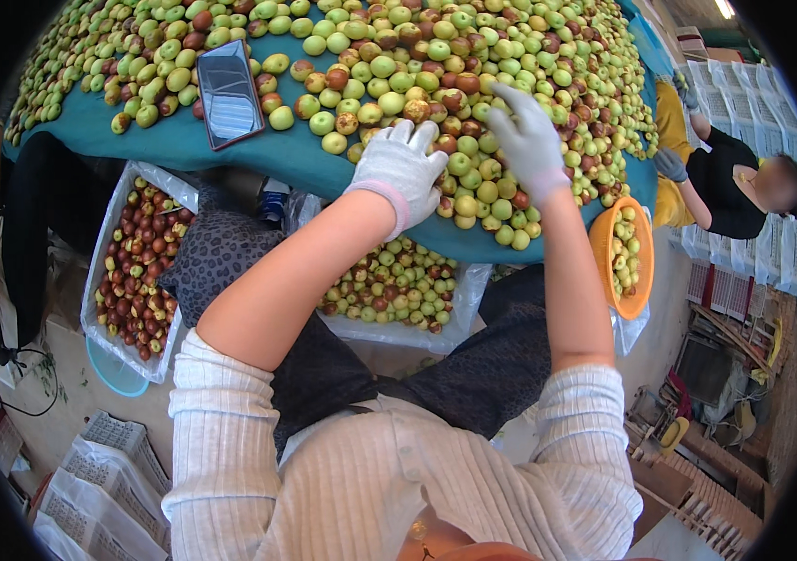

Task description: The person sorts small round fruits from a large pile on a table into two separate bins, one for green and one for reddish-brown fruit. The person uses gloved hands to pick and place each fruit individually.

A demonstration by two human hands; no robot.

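Observation:
A large heap of green and reddish-brown jujubes point(391, 104) lies on a teal cloth point(181, 140) in front of me. My left hand point(402, 168), in a pale knit glove with a pink cuff, rests palm down at the heap's near side. Its fingers are bent over the fruit, and what lies under the palm is hidden. To its right, my right hand point(528, 140), gloved the same way and slightly blurred, reaches over the jujubes with its fingers apart. Below the cloth's edge, a lined crate point(405, 338) of mostly green jujubes sits between my legs.
A smartphone point(230, 95) lies on the cloth at left. Browner jujubes fill another lined crate point(97, 280). An orange basket point(640, 280) holds green ones at right. A co-worker point(728, 175) in gloves is at far right, another person point(41, 210) at left. Stacked crates point(104, 484) stand lower left.

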